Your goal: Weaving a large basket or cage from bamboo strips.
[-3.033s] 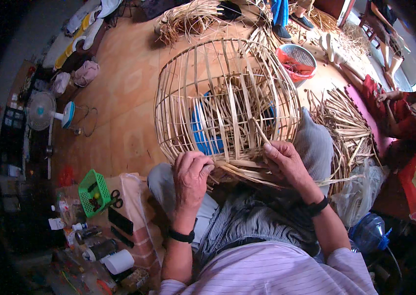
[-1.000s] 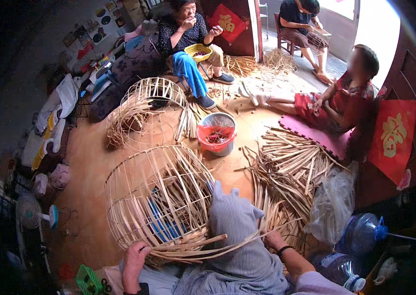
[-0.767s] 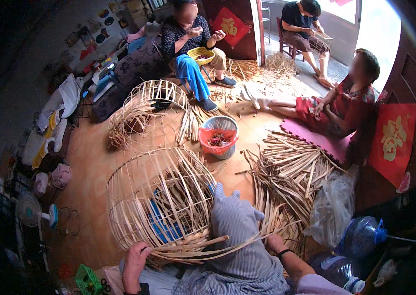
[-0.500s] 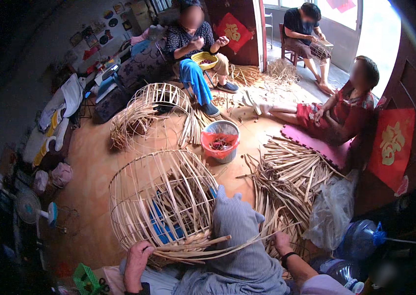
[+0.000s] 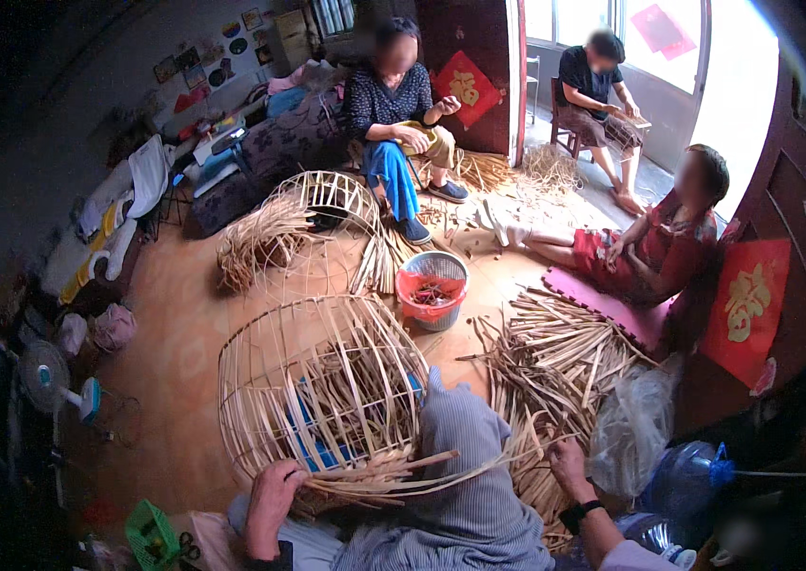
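A large open basket frame [image 5: 322, 297] of pale, flat strips lies tilted before me, several loose strips and something blue inside it. My left hand [image 5: 276, 490] is closed on its near rim, where woven strips bunch together. Long loose strip ends [image 5: 455, 483] run from that rim to the right, across the grey striped cloth [image 5: 465, 428] over my lap. Beyond these ends, my right hand [image 5: 570, 464] hovers by the strip pile [image 5: 565, 357] at my right. Its fingers are drawn together; whatever they pinch is too small to name.
Ahead stands a grey bucket [image 5: 441, 322] with a red liner. Another unfinished basket frame [image 5: 336, 186] lies farther back. Three other people sit along the far and right sides. Large water bottles [image 5: 679, 485] and a clear plastic bag [image 5: 633, 414] are at right, a green basket [image 5: 151, 533] at lower left.
My right hand has shifted right, away from the loose strip ends. The left stays on the rim. The person at the back has lowered one hand to the yellow bowl.
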Available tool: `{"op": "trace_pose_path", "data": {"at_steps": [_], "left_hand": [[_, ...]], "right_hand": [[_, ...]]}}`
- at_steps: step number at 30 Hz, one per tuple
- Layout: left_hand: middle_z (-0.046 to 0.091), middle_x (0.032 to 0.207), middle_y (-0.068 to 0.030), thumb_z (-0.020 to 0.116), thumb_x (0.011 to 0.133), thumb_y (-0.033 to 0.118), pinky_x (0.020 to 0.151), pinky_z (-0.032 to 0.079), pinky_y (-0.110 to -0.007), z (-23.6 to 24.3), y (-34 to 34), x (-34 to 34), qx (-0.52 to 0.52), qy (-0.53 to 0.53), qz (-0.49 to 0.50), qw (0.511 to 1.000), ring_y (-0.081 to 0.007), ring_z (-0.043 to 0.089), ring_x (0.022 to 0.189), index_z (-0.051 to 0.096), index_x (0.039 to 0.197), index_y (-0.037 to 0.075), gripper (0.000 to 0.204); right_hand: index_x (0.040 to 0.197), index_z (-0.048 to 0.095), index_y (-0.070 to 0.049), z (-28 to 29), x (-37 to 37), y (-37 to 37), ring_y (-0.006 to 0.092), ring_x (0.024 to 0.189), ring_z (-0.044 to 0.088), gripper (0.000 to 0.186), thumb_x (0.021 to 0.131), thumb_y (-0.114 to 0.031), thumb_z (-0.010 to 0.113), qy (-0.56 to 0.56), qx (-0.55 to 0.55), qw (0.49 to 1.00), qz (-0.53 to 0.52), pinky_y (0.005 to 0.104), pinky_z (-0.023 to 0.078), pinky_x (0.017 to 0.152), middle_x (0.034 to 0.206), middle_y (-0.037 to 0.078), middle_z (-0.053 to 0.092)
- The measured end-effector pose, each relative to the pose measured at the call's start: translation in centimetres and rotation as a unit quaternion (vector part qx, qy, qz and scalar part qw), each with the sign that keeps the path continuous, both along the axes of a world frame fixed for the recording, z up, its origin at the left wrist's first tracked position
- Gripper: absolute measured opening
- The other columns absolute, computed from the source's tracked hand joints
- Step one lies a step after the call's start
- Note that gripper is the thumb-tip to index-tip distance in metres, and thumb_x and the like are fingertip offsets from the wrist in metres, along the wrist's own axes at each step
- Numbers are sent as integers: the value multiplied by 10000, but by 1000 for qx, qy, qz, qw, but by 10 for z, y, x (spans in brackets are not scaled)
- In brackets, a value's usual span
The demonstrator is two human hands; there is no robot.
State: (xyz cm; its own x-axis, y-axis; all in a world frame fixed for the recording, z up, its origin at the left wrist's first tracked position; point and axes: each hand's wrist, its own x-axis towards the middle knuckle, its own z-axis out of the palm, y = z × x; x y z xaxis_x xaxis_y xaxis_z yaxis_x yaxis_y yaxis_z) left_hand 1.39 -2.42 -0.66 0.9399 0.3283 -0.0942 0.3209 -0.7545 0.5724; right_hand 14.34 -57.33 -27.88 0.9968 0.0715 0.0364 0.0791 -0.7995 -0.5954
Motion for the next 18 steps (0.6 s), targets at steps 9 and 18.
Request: {"op": "trace_pose_path", "data": {"at_steps": [9,18], "left_hand": [[699,869,-200,719,910,148,785,534,-459,-10,2,2,-11,-22,-14,1000,-390,692,852,708,919,-8,157],[681,861,-198,728,910,162,790,522,-466,-9,0,-4,-9,-39,0,999,-395,676,847,699,908,-7,171]], "right_hand": [[1275,586,-41,117,23,63,166,910,605,279,996,-44,603,-5,367,929,-56,343,526,828,980,37,616],[1222,613,-74,221,74,57,61,690,569,245,1135,-296,555,-56,498,863,-62,224,436,575,837,-16,627]]}}
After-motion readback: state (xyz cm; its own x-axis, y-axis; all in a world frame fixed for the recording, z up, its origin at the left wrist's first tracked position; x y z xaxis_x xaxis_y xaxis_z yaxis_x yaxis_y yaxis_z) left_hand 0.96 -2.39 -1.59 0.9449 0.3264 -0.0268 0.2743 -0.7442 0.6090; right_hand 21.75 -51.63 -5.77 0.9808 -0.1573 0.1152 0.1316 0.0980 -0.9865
